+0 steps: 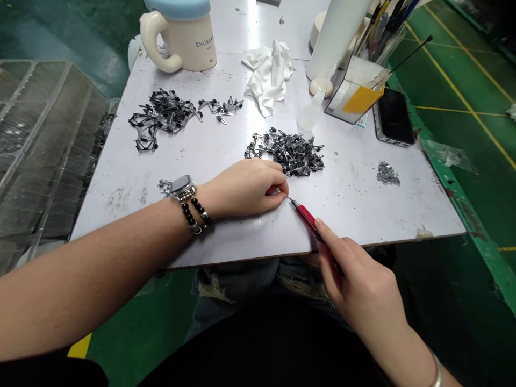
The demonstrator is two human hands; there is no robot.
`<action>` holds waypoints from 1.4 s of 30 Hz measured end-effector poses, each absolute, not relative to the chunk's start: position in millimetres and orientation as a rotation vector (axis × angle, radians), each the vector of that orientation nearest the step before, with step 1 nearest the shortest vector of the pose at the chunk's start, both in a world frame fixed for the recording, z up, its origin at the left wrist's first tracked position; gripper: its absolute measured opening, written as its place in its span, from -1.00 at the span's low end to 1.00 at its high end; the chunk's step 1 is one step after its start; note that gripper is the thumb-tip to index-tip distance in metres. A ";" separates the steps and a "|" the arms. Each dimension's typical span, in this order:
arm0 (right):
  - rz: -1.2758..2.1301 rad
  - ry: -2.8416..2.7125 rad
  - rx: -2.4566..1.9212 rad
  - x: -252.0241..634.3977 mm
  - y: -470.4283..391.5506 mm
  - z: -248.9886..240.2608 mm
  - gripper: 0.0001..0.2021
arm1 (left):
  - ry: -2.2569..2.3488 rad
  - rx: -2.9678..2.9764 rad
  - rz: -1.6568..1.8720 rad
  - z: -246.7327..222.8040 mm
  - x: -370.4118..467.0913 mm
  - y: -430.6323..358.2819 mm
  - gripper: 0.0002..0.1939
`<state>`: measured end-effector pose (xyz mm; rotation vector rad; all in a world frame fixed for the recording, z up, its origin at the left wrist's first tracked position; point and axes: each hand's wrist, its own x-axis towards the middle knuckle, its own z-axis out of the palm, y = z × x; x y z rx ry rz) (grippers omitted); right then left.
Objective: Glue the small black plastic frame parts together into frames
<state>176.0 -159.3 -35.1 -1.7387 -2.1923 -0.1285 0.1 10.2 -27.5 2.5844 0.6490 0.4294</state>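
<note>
My left hand point(253, 185) rests on the white table with thumb and forefinger pinched together; whatever lies between them is too small to name. In my right hand point(358, 279) is a red and black utility knife point(307, 219), its tip right at the left fingertips. Just beyond the left hand spreads a pile of small black and clear clip-like parts point(296, 153). A second pile of such parts point(171, 113) lies farther left. Small silvery metal pieces point(387, 173) form a little heap on the right, and a few more point(164, 186) sit beside my left wrist.
A cream mug point(197, 45) with a blue lid stands at the back left. Crumpled white tissue point(268, 75) lies mid-table. Toward the right are a white cylinder point(336, 37), a pen holder point(355, 91) and a phone point(394, 117). Clear compartment boxes point(40, 140) flank the table's left side.
</note>
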 end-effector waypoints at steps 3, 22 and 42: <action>-0.132 -2.198 -1.756 176.5 -159.1 -33.0 -0.44 | 0.646 2.590 0.442 -28.3 0.8 10.5 -0.84; -0.450 -2.448 -1.891 161.5 -142.9 11.0 -0.58 | 0.616 2.570 0.509 -33.2 3.3 9.8 -0.89; -0.569 -2.556 -1.763 160.7 -141.8 7.6 -0.48 | 0.612 2.575 0.490 -33.8 1.6 8.1 -0.89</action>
